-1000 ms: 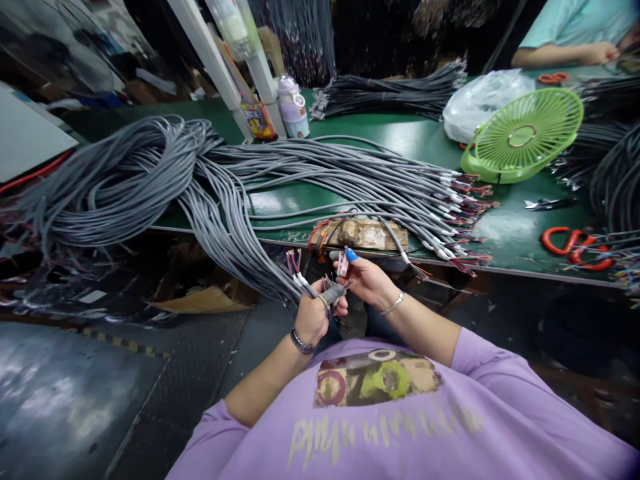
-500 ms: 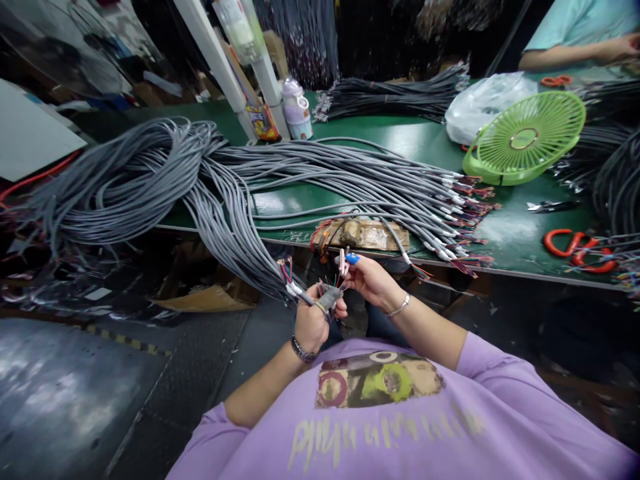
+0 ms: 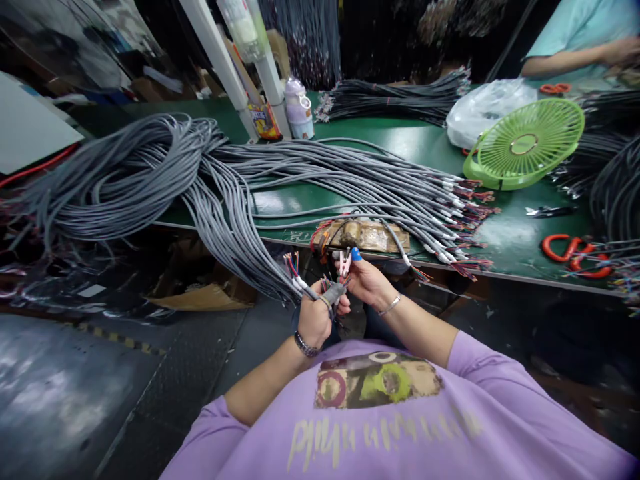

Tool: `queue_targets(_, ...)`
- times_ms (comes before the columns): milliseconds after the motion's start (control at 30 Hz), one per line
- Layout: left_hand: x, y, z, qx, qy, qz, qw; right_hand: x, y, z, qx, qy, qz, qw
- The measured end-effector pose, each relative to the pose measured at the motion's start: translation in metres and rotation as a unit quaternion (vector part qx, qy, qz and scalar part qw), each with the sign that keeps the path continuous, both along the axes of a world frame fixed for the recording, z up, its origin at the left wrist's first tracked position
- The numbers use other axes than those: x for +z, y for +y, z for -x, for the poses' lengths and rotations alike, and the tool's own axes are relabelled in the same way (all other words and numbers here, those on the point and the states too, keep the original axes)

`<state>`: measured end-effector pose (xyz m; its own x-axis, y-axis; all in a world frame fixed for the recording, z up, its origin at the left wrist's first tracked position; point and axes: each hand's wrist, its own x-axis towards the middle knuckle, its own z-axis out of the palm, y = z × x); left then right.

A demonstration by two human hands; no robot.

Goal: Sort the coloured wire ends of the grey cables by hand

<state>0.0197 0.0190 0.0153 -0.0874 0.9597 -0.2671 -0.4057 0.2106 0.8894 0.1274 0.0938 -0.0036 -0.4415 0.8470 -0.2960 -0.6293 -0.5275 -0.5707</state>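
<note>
My left hand (image 3: 314,319) is closed round the ends of a few grey cables (image 3: 300,283), whose stripped coloured wires stick up above my fist. My right hand (image 3: 367,280) is closed too, pinching a small pale clip-like tool (image 3: 344,262) at the wire tips; a blue cap covers one fingertip (image 3: 356,254). Both hands are held just below the near edge of the green table (image 3: 410,143). The cables run up left into a big grey cable bundle (image 3: 150,173) that hangs over the table edge.
More grey cables with stripped ends (image 3: 450,200) fan across the table. A brown wooden block (image 3: 363,235) lies at the near edge. A green fan (image 3: 527,143), plastic bag (image 3: 483,103), red scissors (image 3: 575,250), a bottle (image 3: 299,110) and dark cables (image 3: 395,97) lie behind. Another person's arm (image 3: 565,63) rests at far right.
My hands have stayed close together with small shifts; the right hand's clip has moved slightly nearer the wire ends in my left fist.
</note>
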Motion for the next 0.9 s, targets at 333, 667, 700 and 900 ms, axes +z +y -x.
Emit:
queue_targets(333, 0.000, -0.007, 0.003, 0.001, 0.011, -0.004, 1.000, 0.003, -0.007, -0.002, 0.014, 0.027, 0.033, 0.999)
queue_targets(667, 0.001, -0.010, 0.004, 0.030, -0.004, -0.024, 0.999, 0.006, -0.010, -0.008, 0.006, -0.023, 0.001, 1.000)
queue_targets(700, 0.001, -0.009, 0.003, 0.031, -0.006, -0.024, 0.999, 0.007, -0.010, -0.008, 0.009, -0.019, 0.008, 1.000)
queue_targets(900, 0.001, -0.003, 0.000, 0.045, -0.025, -0.014, 0.999, 0.007, -0.009, -0.008, 0.031, 0.008, 0.030, 0.999)
